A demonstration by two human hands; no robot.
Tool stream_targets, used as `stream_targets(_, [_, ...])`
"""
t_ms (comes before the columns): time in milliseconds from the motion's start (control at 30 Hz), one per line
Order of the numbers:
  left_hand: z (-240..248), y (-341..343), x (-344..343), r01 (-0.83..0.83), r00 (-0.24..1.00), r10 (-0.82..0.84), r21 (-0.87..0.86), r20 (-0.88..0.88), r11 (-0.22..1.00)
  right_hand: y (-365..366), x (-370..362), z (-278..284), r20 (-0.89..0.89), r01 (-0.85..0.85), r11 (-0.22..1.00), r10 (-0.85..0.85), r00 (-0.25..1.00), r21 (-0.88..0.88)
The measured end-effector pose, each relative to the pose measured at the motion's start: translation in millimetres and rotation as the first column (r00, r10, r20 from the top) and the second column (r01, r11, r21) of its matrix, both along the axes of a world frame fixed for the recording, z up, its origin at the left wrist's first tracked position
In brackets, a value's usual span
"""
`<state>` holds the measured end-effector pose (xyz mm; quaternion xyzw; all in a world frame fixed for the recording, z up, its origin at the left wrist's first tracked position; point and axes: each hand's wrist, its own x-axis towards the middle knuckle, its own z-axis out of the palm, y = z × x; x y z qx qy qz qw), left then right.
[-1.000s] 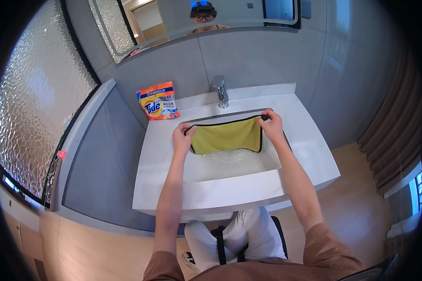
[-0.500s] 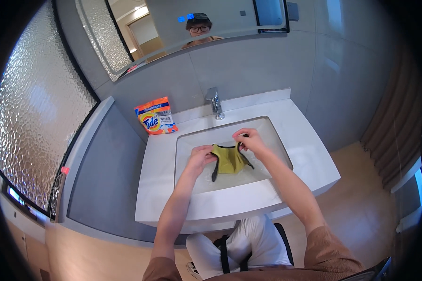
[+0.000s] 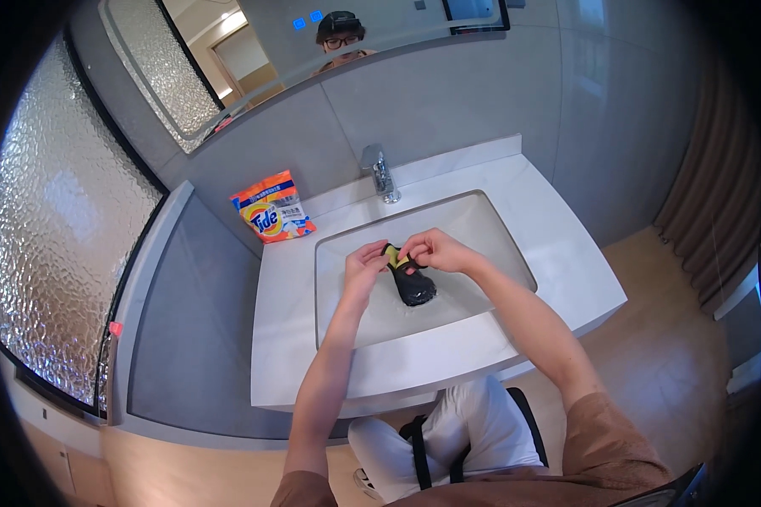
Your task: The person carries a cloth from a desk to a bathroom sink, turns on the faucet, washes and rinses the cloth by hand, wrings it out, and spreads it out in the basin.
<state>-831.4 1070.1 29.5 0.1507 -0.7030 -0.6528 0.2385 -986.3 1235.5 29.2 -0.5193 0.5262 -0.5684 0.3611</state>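
Observation:
Over the sink basin I hold a small fabric piece, black on the side that shows, with yellow-green cloth at its top. It hangs bunched and narrow, and its lower end looks wet and shiny, near the basin floor. My left hand pinches its upper left edge. My right hand grips the top on the other side, fingers bent. The two hands are close together. What kind of garment it is, I cannot make out.
A chrome faucet stands behind the basin. An orange detergent bag leans at the counter's back left. The white counter surrounds the basin, with a low grey wall on its left. Above hangs a mirror.
The fabric was spread wide with its green side showing; now it is gathered, mostly black side out. My right hand has moved in toward my left. The view has shifted slightly.

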Motion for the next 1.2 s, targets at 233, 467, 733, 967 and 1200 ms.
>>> stream_targets(233, [2.5, 7.4, 1.6, 0.131, 0.991, -0.132, -0.060, -0.018, 0.990, -2.9, 9.7, -3.3, 0.000, 0.049, 0.996, -0.050, 0.999, -0.070])
stream_targets(467, [-1.4, 1.5, -0.3, 0.161, 0.978, -0.179, -0.166, -0.105, 0.973, -10.8, 13.7, -1.2, -0.428, 0.291, 0.928, -0.366, 0.827, -0.231])
stream_targets(733, [6.2, 19.1, 1.5, 0.181, 0.966, -0.235, -0.365, -0.108, 0.913, -11.6, 12.2, -3.3, -0.515, 0.395, 0.876, -0.482, 0.709, -0.276])
stream_targets(967, [2.9, 8.2, 0.3, 0.029, 0.963, -0.089, -0.232, -0.255, 0.972, -4.8, 7.1, -2.0, -0.616, 0.202, 0.962, -0.048, 0.787, 0.183])
stream_targets(1200, [8.0, -0.6, 0.8, -0.095, 0.937, 0.062, -0.080, -0.343, 0.992, -1.4, -8.9, -13.0, -0.539, 0.252, 0.966, -0.180, 0.823, 0.063])
